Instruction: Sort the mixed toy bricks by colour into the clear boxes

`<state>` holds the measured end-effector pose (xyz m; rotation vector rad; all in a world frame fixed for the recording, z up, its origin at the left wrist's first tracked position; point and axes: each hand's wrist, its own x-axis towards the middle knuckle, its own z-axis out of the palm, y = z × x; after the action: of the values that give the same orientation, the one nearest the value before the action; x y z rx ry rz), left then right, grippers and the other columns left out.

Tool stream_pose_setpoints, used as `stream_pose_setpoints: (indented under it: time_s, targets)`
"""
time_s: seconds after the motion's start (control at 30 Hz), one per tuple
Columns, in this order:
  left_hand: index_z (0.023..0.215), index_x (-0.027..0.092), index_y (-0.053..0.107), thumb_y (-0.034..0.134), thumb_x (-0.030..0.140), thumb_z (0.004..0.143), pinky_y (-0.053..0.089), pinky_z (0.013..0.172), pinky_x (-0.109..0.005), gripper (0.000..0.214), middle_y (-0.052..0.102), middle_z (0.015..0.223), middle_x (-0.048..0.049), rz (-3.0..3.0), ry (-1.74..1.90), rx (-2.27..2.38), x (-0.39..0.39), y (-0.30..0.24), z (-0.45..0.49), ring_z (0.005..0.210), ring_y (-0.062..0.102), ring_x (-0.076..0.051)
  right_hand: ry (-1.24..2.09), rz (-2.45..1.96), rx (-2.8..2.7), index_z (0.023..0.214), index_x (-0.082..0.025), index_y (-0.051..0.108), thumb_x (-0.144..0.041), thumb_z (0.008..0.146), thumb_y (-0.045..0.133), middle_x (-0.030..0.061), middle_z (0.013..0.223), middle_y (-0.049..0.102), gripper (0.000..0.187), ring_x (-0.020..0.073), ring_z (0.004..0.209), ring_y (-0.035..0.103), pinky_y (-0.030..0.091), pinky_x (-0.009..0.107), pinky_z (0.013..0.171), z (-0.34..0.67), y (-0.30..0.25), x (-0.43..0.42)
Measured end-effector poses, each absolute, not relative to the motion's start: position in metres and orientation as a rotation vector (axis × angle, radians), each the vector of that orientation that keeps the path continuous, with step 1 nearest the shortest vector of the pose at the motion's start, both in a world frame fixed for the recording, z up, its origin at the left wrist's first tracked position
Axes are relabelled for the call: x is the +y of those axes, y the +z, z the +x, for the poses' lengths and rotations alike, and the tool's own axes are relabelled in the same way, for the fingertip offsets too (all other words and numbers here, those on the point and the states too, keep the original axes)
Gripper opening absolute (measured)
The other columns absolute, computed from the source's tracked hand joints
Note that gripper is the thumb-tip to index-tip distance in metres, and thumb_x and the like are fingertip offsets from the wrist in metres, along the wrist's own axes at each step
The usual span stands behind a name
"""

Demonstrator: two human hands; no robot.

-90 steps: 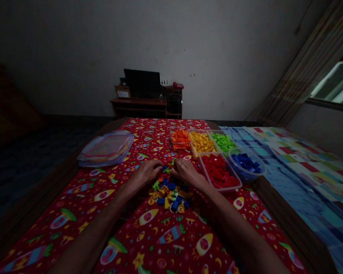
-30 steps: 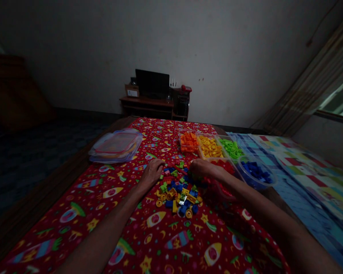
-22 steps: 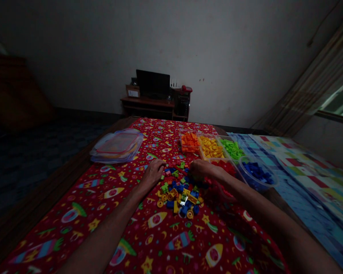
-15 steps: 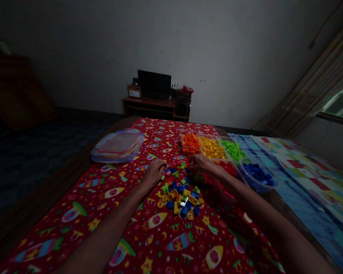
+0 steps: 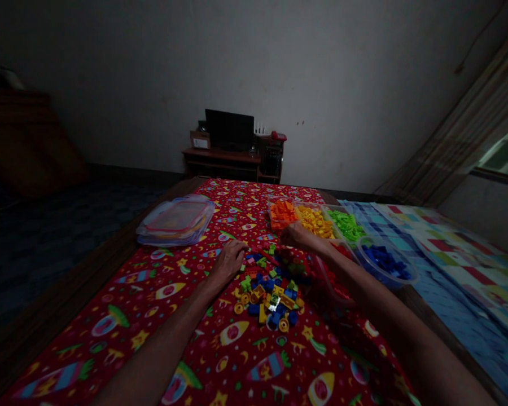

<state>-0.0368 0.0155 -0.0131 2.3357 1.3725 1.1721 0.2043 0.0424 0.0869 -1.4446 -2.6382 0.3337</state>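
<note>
A mixed pile of toy building bricks [image 5: 271, 296] in blue, yellow, green and red lies on the red patterned cloth [image 5: 220, 361]. At the pile's upper left edge rests my left hand [image 5: 232, 259], its fingers loosely bent and lying on the cloth, with no brick visible in them. My right hand [image 5: 297, 235] hovers at the far side of the pile, just before the tubs of orange bricks [image 5: 283, 213] and yellow bricks [image 5: 315, 221]. Its fingers point down and are drawn together; whatever they hold is hidden. Under my right forearm, a tub of red bricks [image 5: 336, 285] is partly covered.
Green bricks [image 5: 345, 225] fill another clear tub, and blue bricks [image 5: 385, 260] a round one at the table's right edge. Stacked clear lids [image 5: 175, 221] lie on the left. Beyond the table stands a desk with a monitor [image 5: 229, 129]; a bed [image 5: 444, 254] adjoins on the right.
The whole view has shifted slightly, setting the scene a little lower. Both hands keep nearly the same places by the pile, and no brick has visibly moved.
</note>
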Motion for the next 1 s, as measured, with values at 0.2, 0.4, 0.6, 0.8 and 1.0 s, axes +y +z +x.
stream_pose_setpoints:
  time_s: [0.2, 0.4, 0.6, 0.8, 1.0]
  targets:
    - [0.086, 0.019, 0.066, 0.042, 0.015, 0.082, 0.049, 0.085, -0.037, 0.024, 0.066, 0.091, -0.0074, 2.35, 1.176, 1.347, 0.016, -0.013, -0.037, 0.091, 0.06, -0.021, -0.053, -1.505, -2.423, 0.085, -0.007, 0.071, -0.012, 0.082, 0.054, 0.0106, 0.077, 0.067, 0.018, 0.0122, 0.065, 0.052, 0.034, 0.021, 0.06, 0.207, 0.137, 0.081]
    - [0.086, 0.018, 0.066, 0.042, 0.015, 0.083, 0.049, 0.083, -0.037, 0.024, 0.066, 0.089, -0.008, 2.37, 1.169, 1.356, 0.018, -0.015, -0.037, 0.09, 0.06, -0.021, -0.27, -1.432, -2.424, 0.095, -0.008, 0.066, -0.017, 0.089, 0.047, 0.0123, 0.085, 0.065, 0.023, 0.0137, 0.07, 0.051, 0.034, 0.023, 0.063, 0.189, 0.14, 0.083]
    - [0.093, 0.018, 0.066, 0.043, 0.016, 0.083, 0.049, 0.086, -0.038, 0.026, 0.067, 0.093, -0.0078, 2.339, 1.16, 1.396, 0.02, -0.016, -0.037, 0.093, 0.06, -0.022, 0.028, -1.304, -2.8, 0.097, -0.011, 0.068, -0.019, 0.086, 0.051, 0.0104, 0.086, 0.067, 0.022, 0.0142, 0.073, 0.057, 0.038, 0.023, 0.063, 0.156, 0.091, 0.042]
    - [0.127, 0.019, 0.055, 0.048, 0.024, 0.086, 0.046, 0.094, -0.04, 0.043, 0.066, 0.114, -0.009, 2.328, 1.09, 1.227, 0.02, -0.018, -0.034, 0.106, 0.058, -0.023, 0.064, -1.268, -2.911, 0.1, -0.011, 0.066, -0.015, 0.086, 0.049, 0.0096, 0.087, 0.066, 0.022, 0.0148, 0.074, 0.057, 0.04, 0.023, 0.067, 0.151, 0.056, 0.032]
    - [0.104, 0.021, 0.07, 0.056, 0.024, 0.079, 0.05, 0.088, -0.038, 0.029, 0.071, 0.1, -0.0071, 2.223, 1.051, 1.232, 0.02, -0.013, -0.027, 0.095, 0.064, -0.023, 0.023, -1.123, -2.697, 0.095, -0.008, 0.06, -0.009, 0.084, 0.049, 0.0119, 0.09, 0.062, 0.016, 0.0155, 0.08, 0.051, 0.039, 0.026, 0.073, 0.163, 0.047, 0.015]
